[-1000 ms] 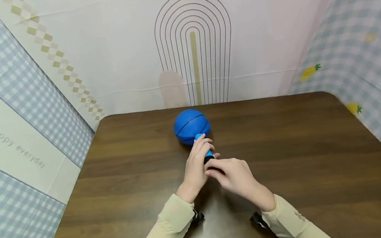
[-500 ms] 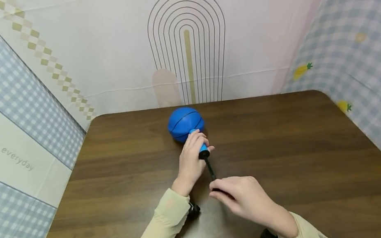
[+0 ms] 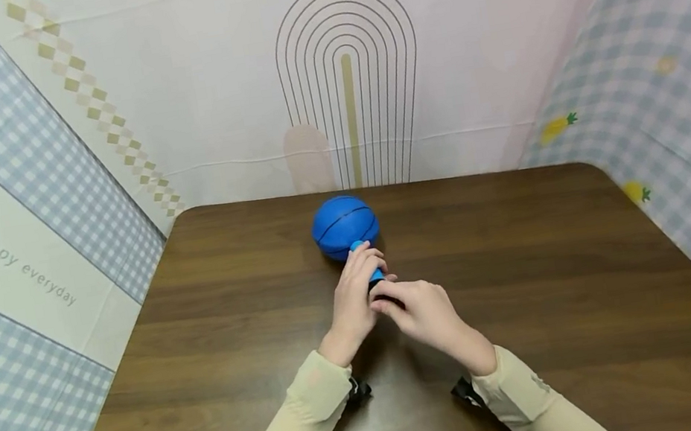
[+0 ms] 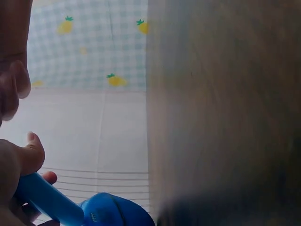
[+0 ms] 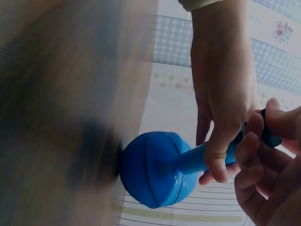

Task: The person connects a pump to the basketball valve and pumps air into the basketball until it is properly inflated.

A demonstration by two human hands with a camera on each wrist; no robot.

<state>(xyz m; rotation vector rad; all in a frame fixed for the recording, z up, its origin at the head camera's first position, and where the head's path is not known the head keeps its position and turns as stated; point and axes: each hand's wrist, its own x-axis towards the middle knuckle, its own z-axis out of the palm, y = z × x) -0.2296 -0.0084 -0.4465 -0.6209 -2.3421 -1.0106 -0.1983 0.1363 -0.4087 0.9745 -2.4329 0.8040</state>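
A small blue basketball (image 3: 344,225) with black seams sits on the table's far half. Its side looks angular and creased in the right wrist view. My left hand (image 3: 351,305) grips the blue barrel of a hand pump (image 5: 190,161), whose front end meets the ball. My right hand (image 3: 425,312) holds the pump's black handle (image 5: 272,137) between thumb and curled fingers, close against the barrel's rear end. No length of the rod shows between the two hands. In the left wrist view the barrel (image 4: 51,200) slants down to the ball.
The brown wooden table (image 3: 528,254) has rounded far corners. A pale cloth backdrop (image 3: 195,81) with printed arches hangs behind it, and checked cloths (image 3: 653,99) hang at both sides. Black wrist straps (image 3: 358,392) sit at the sleeve cuffs.
Half a second ago the right hand had drawn the handle back, baring the black rod. Now it is pushed forward against the barrel again, as one second ago. The left hand keeps its grip.
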